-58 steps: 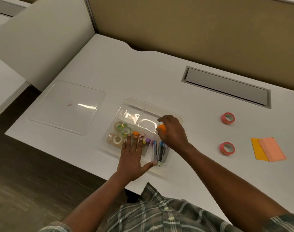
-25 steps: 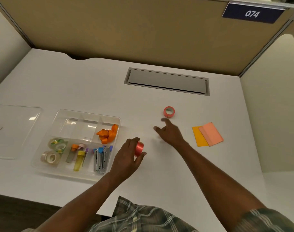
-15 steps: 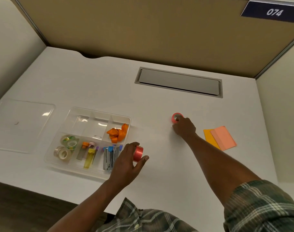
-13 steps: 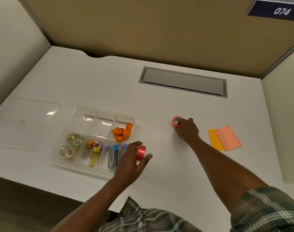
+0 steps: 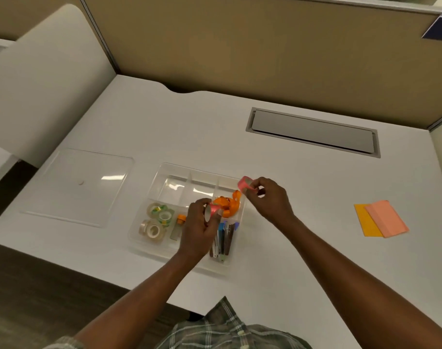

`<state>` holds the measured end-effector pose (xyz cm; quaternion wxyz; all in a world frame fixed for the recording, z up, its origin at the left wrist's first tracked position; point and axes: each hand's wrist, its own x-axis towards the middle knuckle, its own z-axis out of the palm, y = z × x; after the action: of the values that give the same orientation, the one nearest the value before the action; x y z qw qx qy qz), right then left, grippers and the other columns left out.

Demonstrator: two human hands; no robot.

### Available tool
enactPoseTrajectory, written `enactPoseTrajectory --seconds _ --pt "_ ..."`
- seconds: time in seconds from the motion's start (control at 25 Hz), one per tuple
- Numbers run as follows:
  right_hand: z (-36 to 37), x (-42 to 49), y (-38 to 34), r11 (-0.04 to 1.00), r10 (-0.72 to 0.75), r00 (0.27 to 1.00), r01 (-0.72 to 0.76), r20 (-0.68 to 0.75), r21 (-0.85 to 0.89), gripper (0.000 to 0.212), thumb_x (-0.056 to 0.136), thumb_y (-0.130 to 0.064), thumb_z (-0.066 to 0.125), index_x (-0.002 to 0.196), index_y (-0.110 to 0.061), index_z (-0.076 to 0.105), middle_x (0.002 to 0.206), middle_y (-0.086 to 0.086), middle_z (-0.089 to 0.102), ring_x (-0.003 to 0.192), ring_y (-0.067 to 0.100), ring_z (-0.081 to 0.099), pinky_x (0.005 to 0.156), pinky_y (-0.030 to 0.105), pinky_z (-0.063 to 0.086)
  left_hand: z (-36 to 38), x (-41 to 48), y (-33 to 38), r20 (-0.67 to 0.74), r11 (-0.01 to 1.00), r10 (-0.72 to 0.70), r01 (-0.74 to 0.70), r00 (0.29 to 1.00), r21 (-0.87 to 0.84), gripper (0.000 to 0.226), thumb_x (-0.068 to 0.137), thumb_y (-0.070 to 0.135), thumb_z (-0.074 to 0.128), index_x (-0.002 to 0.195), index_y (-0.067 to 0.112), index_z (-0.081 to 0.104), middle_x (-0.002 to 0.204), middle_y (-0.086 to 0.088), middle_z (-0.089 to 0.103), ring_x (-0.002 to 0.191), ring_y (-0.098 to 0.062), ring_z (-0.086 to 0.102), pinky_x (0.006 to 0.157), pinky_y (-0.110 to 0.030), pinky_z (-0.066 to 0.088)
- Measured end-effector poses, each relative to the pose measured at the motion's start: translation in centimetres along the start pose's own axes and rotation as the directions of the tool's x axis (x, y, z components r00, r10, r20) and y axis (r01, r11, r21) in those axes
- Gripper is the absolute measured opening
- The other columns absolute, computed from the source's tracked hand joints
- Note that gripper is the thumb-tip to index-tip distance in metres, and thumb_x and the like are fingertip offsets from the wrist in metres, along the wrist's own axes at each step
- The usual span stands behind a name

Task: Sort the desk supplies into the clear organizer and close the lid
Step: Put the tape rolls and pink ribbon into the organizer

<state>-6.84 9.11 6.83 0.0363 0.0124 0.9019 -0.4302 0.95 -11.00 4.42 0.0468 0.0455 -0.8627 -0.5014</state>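
Observation:
The clear organizer (image 5: 162, 173) lies open on the white desk, holding clear tape rolls (image 5: 155, 221), staplers (image 5: 223, 239) and orange ribbon (image 5: 228, 204). My left hand (image 5: 198, 229) hovers over the tray's middle, shut on a pink tape roll (image 5: 213, 210). Over the tray's right rear corner, my right hand (image 5: 269, 199) grips a second pink tape roll (image 5: 245, 184). The organizer's clear lid (image 5: 76, 185) rests flat on the desk to the left. Orange and pink sticky notes (image 5: 381, 219) lie at the right.
A grey cable hatch (image 5: 313, 133) is set into the desk behind the tray. Tan partition walls stand at the back, a white panel at the left. The desk's front edge runs just below the tray.
My right hand picked the second pink roll off the desk and brought it left to the tray. My left hand carried its roll over the tray. The view swung left.

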Motion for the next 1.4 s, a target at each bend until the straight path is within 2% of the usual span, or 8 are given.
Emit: enactPoseTrajectory --seconds 0.16,0.36,0.52,0.64,0.84,0.96,1.12,1.4 --pt "4.9 1.3 -4.4 0.978 -0.175 0.980 0.185 0.098 -0.099 0.023 0.088 -0.036 0.069 0.097 -0.014 0.068 0.102 0.002 0.066 0.090 0.017 0.062 0.076 0.031 0.052 -3.8 4.0 -2.9 0.020 0.955 0.101 -0.102 0.995 0.278 0.048 0.084 0.031 0.074 0.125 0.017 0.054 0.115 -0.005 0.056 0.098 -0.018 0.057 0.076 -0.028 0.050" --pt "9.5 3.6 -6.1 0.850 -0.211 0.943 0.307 0.258 -0.429 0.022 0.093 -0.020 0.062 0.113 -0.016 0.071 0.123 0.009 0.061 0.104 0.025 0.060 0.085 0.032 0.052 -5.3 7.7 -4.6 0.221 0.821 0.077 -0.188 0.972 0.539 0.070 0.080 0.038 0.075 0.140 0.018 0.047 0.129 -0.009 0.059 0.115 -0.030 0.055 0.094 -0.041 0.042" --pt "11.0 4.3 -6.1 0.680 -0.200 0.926 0.366 0.320 -0.635 0.022 0.093 -0.017 0.060 0.111 -0.018 0.072 0.124 0.007 0.063 0.107 0.025 0.057 0.087 0.036 0.053 -5.1 8.7 -5.4 0.291 0.774 0.022 -0.201 0.956 0.601 0.087 0.082 0.047 0.070 0.152 0.021 0.026 0.134 -0.005 0.059 0.122 -0.028 0.049 0.102 -0.042 0.034" --pt "11.6 4.5 -6.3 0.624 -0.159 0.921 0.374 0.357 -0.686 0.023 0.093 -0.019 0.059 0.112 -0.019 0.073 0.122 0.005 0.064 0.107 0.026 0.056 0.085 0.037 0.052 -4.8 9.2 -5.7 0.320 0.758 0.028 -0.229 0.947 0.611 0.087 0.083 0.050 0.067 0.153 0.023 0.022 0.131 -0.004 0.061 0.121 -0.026 0.047 0.099 -0.039 0.031" --pt "11.9 3.3 -6.2 0.749 -0.120 0.940 0.297 0.320 -0.593 0.042 0.089 -0.030 0.068 0.130 -0.019 0.062 0.142 0.008 0.054 0.125 0.029 0.052 0.097 0.041 0.049 -4.9 9.3 -6.2 0.331 0.765 0.042 -0.244 0.943 0.596 0.081 0.088 0.052 0.060 0.153 0.023 0.023 0.140 -0.006 0.053 0.129 -0.027 0.044 0.105 -0.042 0.031" --pt "11.1 2.4 -5.8 0.819 -0.150 0.965 0.244 0.217 -0.519 0.042 0.090 -0.037 0.065 0.128 -0.021 0.062 0.139 0.005 0.055 0.121 0.024 0.054 0.093 0.036 0.049 -4.8 8.9 -6.1 0.304 0.770 0.102 -0.268 0.947 0.579 0.066 0.092 0.050 0.054 0.148 0.022 0.035 0.141 -0.005 0.051 0.129 -0.026 0.045 0.105 -0.043 0.034" --pt "8.6 0.9 -4.6 0.868 -0.151 0.980 0.196 0.133 -0.457 0.038 0.089 -0.036 0.064 0.123 -0.022 0.064 0.132 0.003 0.057 0.116 0.022 0.056 0.086 0.036 0.052 -3.6 8.0 -4.7 0.315 0.771 0.193 -0.342 0.929 0.538 0.056 0.088 0.043 0.061 0.137 0.020 0.048 0.131 -0.005 0.057 0.120 -0.026 0.050 0.097 -0.041 0.039" --pt "2.3 -3.3 0.3 0.905 -0.111 0.993 0.113 0.028 -0.409 0.032 0.092 -0.032 0.062 0.123 -0.022 0.063 0.127 -0.001 0.057 0.117 0.019 0.055 0.085 0.036 0.053 1.9 5.7 0.3 0.402 0.771 0.242 -0.426 0.883 0.473 0.050 0.086 0.042 0.064 0.131 0.021 0.054 0.126 -0.004 0.059 0.114 -0.026 0.052 0.093 -0.042 0.041"
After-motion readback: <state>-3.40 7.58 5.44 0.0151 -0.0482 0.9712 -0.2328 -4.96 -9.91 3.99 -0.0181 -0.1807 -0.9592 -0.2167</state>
